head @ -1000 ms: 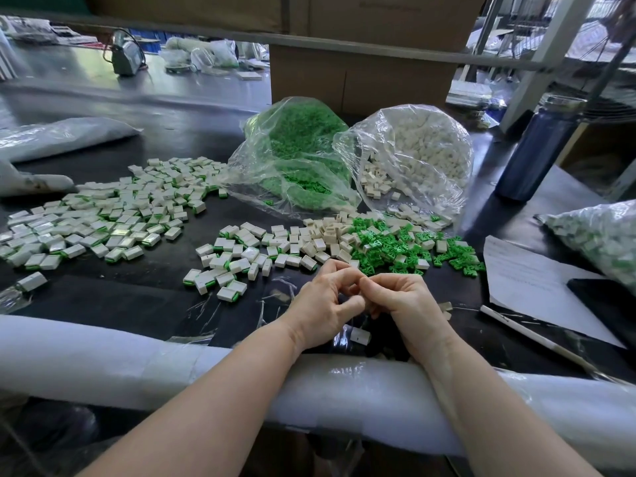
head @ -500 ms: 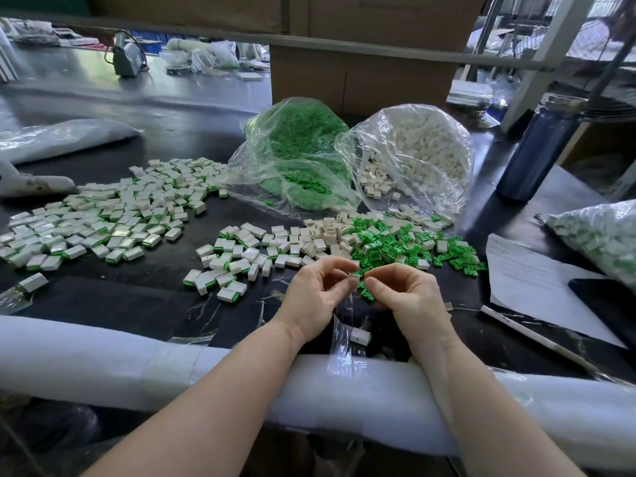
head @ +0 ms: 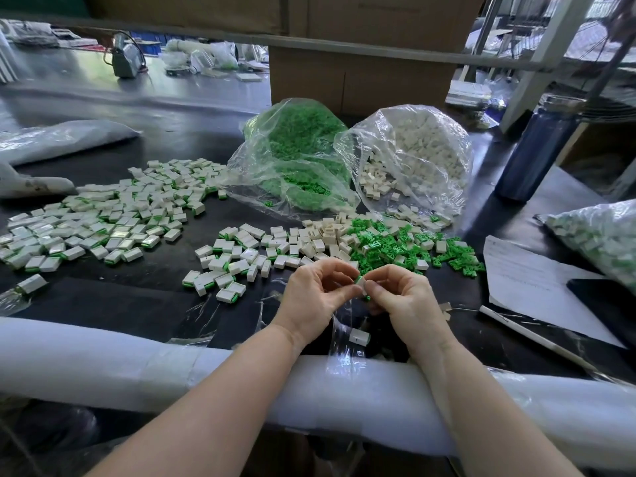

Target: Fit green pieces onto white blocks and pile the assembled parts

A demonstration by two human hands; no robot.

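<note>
My left hand (head: 318, 294) and my right hand (head: 401, 297) meet over the table's front edge and pinch one small white block with a green piece (head: 360, 281) between their fingertips. Just beyond them lie loose green pieces (head: 395, 249) mixed with bare white blocks (head: 327, 235). Assembled white-and-green parts lie in a small group (head: 227, 266) at centre left and a wide spread (head: 103, 218) further left. One assembled part (head: 359, 336) lies below my hands.
A clear bag of green pieces (head: 296, 166) and a clear bag of white blocks (head: 413, 156) lie open at the back. A blue bottle (head: 537, 149), a paper sheet (head: 537, 287), a white rod (head: 530, 339) and a bag of parts (head: 599, 235) are on the right. White foam padding (head: 103, 366) covers the table's near edge.
Both hands moved slightly away from me and apart. Their closed huddle has opened up, and the white-and-green part now shows between the fingertips.
</note>
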